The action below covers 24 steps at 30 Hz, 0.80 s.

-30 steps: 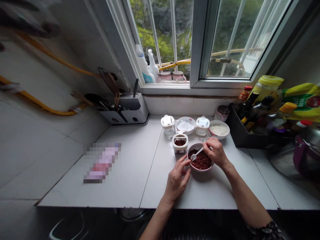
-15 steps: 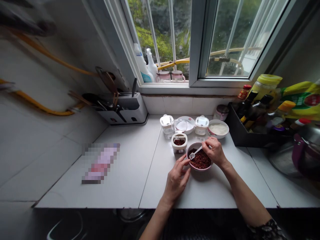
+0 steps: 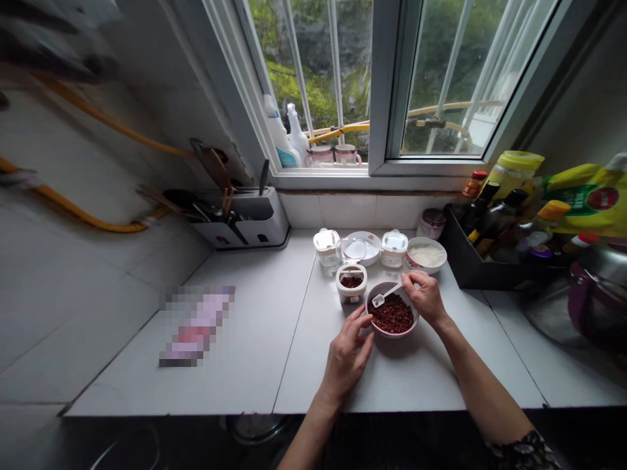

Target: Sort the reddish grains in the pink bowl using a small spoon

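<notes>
My right hand (image 3: 424,299) pinches the handle of a small white spoon (image 3: 385,295). The spoon's scoop is over the left part of a pink-rimmed bowl (image 3: 393,335), with a few dark bits in it. Dark red-brown dried pieces, possibly peppercorns (image 3: 394,316), fill much of this bowl. My left hand (image 3: 349,356) holds the bowl's left side, with fingertips at the rim. Just behind that hand stands a small clear seasoning jar (image 3: 351,294) with a pale rim, its lid up and similar dark pieces inside.
Behind are two lidded jars (image 3: 326,241) (image 3: 394,243), a white dish (image 3: 368,256) and a bowl of white grains (image 3: 426,254). A black bottle box (image 3: 494,271) and a steel pot (image 3: 553,326) flank the right. At left are a utensil holder (image 3: 245,222) and a blurred-out item (image 3: 198,326).
The spoon has shifted slightly within the bowl, and my right hand with it. My left hand stays at the bowl's side. The whole view has tilted a little.
</notes>
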Each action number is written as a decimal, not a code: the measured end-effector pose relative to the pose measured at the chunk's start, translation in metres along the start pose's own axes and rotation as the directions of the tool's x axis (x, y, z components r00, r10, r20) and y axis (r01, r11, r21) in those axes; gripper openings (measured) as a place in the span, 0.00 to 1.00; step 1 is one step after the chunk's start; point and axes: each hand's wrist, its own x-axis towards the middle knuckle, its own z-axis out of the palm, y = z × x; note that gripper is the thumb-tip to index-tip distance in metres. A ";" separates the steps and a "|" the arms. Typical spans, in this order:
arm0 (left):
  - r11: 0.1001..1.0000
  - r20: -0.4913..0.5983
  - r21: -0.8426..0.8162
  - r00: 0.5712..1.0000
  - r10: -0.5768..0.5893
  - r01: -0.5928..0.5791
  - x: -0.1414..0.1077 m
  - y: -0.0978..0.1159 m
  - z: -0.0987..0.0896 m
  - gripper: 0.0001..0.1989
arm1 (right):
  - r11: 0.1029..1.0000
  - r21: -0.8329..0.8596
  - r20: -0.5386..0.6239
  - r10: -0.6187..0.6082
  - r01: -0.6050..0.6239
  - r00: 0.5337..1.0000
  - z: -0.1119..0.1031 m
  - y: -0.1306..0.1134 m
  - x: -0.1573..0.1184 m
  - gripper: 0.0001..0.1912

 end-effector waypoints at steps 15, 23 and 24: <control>0.999 0.001 -0.034 1.000 0.028 -0.028 0.005 0.004 0.000 0.17 | 0.981 0.134 -0.141 0.161 -0.142 0.977 0.006 -0.021 0.021 0.22; 0.999 -0.018 -0.036 0.999 0.040 -0.041 0.005 0.004 0.002 0.17 | 0.872 -0.243 0.020 -0.432 0.424 0.901 0.019 -0.056 0.027 0.13; 0.999 -0.012 -0.030 0.999 0.033 -0.033 0.005 0.004 0.002 0.17 | 0.863 -0.257 0.001 -0.449 0.434 0.893 0.018 -0.055 0.027 0.13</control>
